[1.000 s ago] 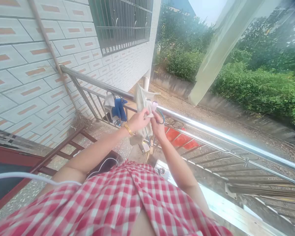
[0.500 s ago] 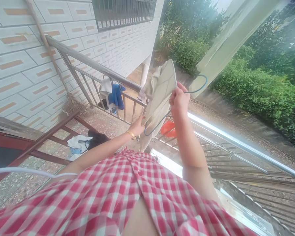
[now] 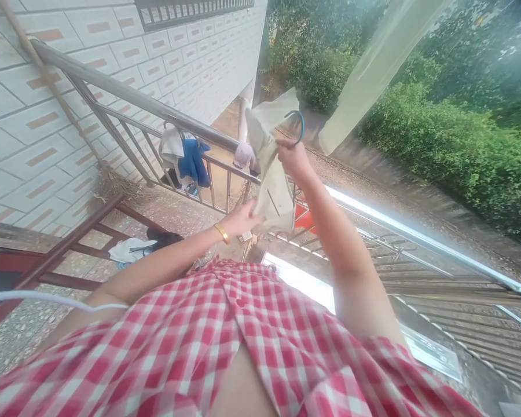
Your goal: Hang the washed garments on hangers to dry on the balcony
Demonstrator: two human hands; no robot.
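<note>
Holding pale cloth [image 3: 272, 174] w/ both hands, blue hanger [image 3: 298, 124] up top.

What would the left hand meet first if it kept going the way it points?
The left hand already touches the lower edge of the pale cloth. Beyond that, probably the railing, though depth is unclear.

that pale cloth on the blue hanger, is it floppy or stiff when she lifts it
Probably floppy: the pale cloth folds and sags between the right hand at the blue hanger and the left hand below. Likely light, since fingers alone hold it up.
</note>
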